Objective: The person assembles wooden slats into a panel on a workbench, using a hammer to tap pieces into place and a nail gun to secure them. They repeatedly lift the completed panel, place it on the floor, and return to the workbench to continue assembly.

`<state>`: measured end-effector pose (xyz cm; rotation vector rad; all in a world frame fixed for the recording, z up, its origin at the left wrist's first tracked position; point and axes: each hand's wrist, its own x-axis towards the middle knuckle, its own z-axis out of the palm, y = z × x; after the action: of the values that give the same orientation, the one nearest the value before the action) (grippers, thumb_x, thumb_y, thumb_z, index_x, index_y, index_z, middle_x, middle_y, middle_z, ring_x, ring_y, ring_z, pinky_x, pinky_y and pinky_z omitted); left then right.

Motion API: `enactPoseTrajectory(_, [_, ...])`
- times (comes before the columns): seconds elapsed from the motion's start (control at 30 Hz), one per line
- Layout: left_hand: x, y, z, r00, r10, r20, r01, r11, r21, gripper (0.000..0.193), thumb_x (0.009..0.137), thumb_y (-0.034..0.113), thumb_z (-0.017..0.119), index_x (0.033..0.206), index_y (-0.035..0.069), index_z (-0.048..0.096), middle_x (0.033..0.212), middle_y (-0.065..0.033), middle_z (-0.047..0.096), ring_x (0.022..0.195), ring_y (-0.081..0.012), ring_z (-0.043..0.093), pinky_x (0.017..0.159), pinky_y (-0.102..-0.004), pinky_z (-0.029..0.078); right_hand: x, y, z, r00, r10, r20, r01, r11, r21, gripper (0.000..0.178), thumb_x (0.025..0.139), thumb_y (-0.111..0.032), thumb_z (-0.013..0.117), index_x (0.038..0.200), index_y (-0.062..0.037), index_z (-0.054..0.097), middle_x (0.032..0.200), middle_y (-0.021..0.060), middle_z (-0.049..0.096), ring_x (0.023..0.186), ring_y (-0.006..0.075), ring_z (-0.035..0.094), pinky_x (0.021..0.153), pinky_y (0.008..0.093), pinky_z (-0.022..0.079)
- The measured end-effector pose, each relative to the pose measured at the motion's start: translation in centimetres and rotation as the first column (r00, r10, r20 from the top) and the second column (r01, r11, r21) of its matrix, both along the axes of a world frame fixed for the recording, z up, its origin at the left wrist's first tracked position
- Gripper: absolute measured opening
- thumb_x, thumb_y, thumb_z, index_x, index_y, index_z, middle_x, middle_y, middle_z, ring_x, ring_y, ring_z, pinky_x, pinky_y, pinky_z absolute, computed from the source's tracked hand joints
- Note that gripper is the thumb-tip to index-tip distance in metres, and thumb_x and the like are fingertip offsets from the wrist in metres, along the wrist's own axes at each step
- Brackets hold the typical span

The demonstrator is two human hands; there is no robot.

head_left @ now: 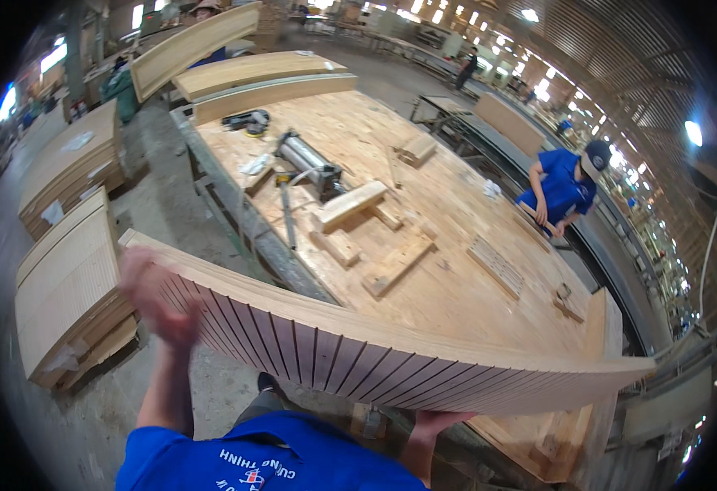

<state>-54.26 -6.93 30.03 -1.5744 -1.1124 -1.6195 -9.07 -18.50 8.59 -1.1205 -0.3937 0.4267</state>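
I carry a long, curved wooden panel (326,360) with dark parallel grooves across its face. It spans from the left over the near side of the workbench. My left hand (162,299), smeared by motion, grips the panel's left end, its thumb on the grooved face. My right hand (444,419) supports the lower edge right of the middle; its fingers are partly hidden behind the panel. Beyond the panel, the wooden workbench (457,213) bears a hammer (286,209), a metal cylinder tool (305,159) and several wood blocks (350,204).
Stacks of curved grooved panels (64,286) stand on the floor at left. More boards (260,74) lie at the bench's far end, by a person holding a panel (195,49). Across the bench at right, a co-worker in blue (559,188) handles a wood piece.
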Motion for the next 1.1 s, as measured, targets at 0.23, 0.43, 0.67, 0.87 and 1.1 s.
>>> enactPoseTrajectory(0.23, [-29.1, -5.6, -18.2, 0.255, 0.065, 0.965, 0.252, 0.959, -0.131, 0.073, 0.086, 0.062, 0.035, 0.136, 0.009, 0.028, 0.137, -0.0076, 0.032, 0.125, -0.0240, 0.031, 0.105, -0.0397, 0.021, -14.8, 14.8, 4.9, 0.707, 0.588, -0.394, -0.453, 0.803, 0.386, 0.093, 0.070, -0.081, 0.035, 0.139, -0.0193, 0.027, 0.142, 0.0044, 0.028, 0.127, 0.0281, 0.029, 0.103, 0.0496, 0.026])
enactPoseTrajectory(0.43, [-37.2, -5.3, -21.3, -0.079, -0.239, 0.968, 0.231, 0.940, 0.251, 0.076, 0.087, 0.065, 0.026, 0.141, 0.012, 0.022, 0.142, -0.0069, 0.029, 0.129, -0.0226, 0.029, 0.105, -0.0345, 0.023, -29.1, 24.6, 8.2, 0.729, 0.402, 0.555, -0.493, 0.870, 0.018, 0.089, 0.074, -0.077, 0.035, 0.140, -0.0206, 0.022, 0.144, 0.0031, 0.022, 0.129, 0.0288, 0.025, 0.102, 0.0527, 0.026])
enactPoseTrajectory(0.67, [-45.9, -8.5, -19.3, 0.069, -0.095, 0.993, 0.067, 0.994, 0.090, 0.075, 0.087, 0.061, 0.036, 0.136, 0.003, 0.029, 0.136, -0.0118, 0.036, 0.124, -0.0242, 0.036, 0.102, -0.0365, 0.029, -46.6, 34.1, 11.9, 0.175, 0.914, -0.366, -0.768, 0.359, 0.531, 0.072, 0.080, -0.061, 0.047, 0.134, -0.0136, 0.036, 0.135, 0.0073, 0.040, 0.122, 0.0277, 0.040, 0.100, 0.0452, 0.035])
enactPoseTrajectory(0.87, [-49.1, -6.6, -18.9, 0.063, 0.274, 0.960, 0.099, 0.955, -0.279, 0.073, 0.086, 0.057, 0.045, 0.124, -0.006, 0.042, 0.119, -0.0141, 0.053, 0.107, -0.0238, 0.053, 0.088, -0.0352, 0.043, -56.1, 44.9, 9.9, 0.021, 0.925, -0.381, -0.807, 0.240, 0.539, 0.047, 0.085, -0.039, 0.053, 0.120, -0.0067, 0.050, 0.121, 0.0091, 0.055, 0.111, 0.0261, 0.051, 0.096, 0.0434, 0.039])
enactPoseTrajectory(1.1, [-51.5, 2.5, -19.8, -0.116, 0.345, 0.932, 0.089, 0.938, -0.336, 0.060, 0.091, 0.046, 0.042, 0.123, -0.004, 0.045, 0.119, -0.0140, 0.053, 0.108, -0.0251, 0.053, 0.089, -0.0358, 0.043, -67.5, 61.0, 6.0, 0.069, 0.845, -0.530, -0.871, 0.311, 0.382, 0.035, 0.084, -0.030, 0.052, 0.108, -0.0057, 0.055, 0.108, 0.0093, 0.059, 0.098, 0.0238, 0.059, 0.078, 0.0372, 0.052])
